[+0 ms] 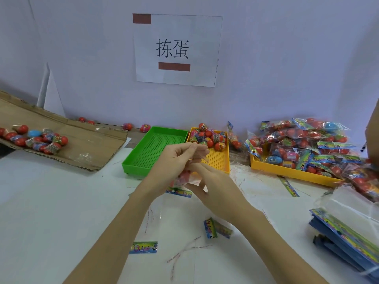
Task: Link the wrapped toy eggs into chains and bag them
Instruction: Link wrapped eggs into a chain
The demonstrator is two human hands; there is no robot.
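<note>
My left hand (176, 158) pinches the top of a clear bag (185, 179) that holds red wrapped eggs, just in front of the trays. My right hand (213, 185) grips the lower part of the same bag, whose colourful header card (179, 192) hangs below. The eggs inside the bag are mostly hidden by my fingers. Loose wrapped eggs (209, 137) fill the far end of a small yellow tray (217, 160). More loose eggs (39, 139) lie on a flattened cardboard sheet (86, 144) at the left.
An empty green tray (151, 148) stands left of the small yellow one. A large yellow tray (287, 171) at the right is heaped with filled bags (307, 140). A stack of empty bags (348, 232) lies at the right edge. Header cards (217, 230) and plastic strips litter the white table.
</note>
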